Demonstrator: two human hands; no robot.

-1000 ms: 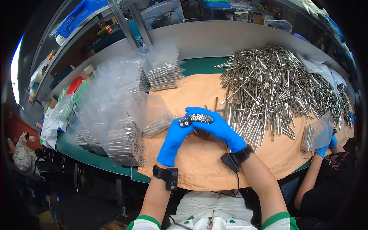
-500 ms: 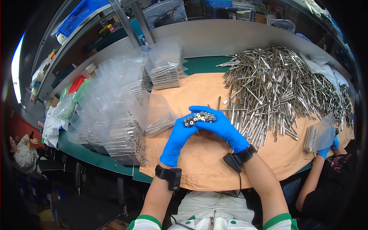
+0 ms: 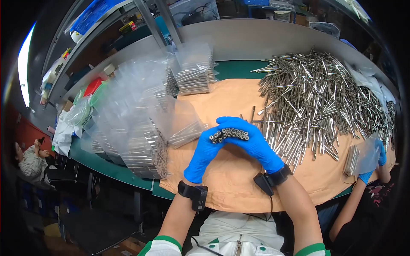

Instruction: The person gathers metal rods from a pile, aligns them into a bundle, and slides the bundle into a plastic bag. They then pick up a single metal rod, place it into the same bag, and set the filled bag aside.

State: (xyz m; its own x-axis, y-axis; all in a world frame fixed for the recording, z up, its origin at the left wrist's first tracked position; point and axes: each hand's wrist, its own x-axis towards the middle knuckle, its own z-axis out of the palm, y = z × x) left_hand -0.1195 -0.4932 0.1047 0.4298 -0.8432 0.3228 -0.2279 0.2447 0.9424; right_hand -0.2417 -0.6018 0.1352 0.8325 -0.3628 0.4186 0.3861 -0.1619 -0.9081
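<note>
Between my blue-gloved hands sits a bundle of metal rods [image 3: 229,135], its round hollow ends facing me. My left hand [image 3: 204,150] closes round the bundle's left end. From the right and over the top, my right hand [image 3: 254,138] wraps it. The rods' length is hidden behind the ends and my fingers. To the right of my hands spreads a large loose heap of similar metal rods [image 3: 316,98]. On my left stand stacks of rods in clear plastic bags [image 3: 145,149], with one bag [image 3: 185,130] lying close to my left hand.
Brown paper [image 3: 230,187] covers much of the green table [image 3: 85,154]. A grey partition [image 3: 256,40] runs along the back. At right a co-worker's gloved hands [image 3: 380,153] hold a bag of rods [image 3: 352,158]. Another person [image 3: 32,160] sits far left.
The rod ends in my hands now form a more curved, spread row. The whole view has shifted slightly, and the co-worker's hand at right has risen along the bag.
</note>
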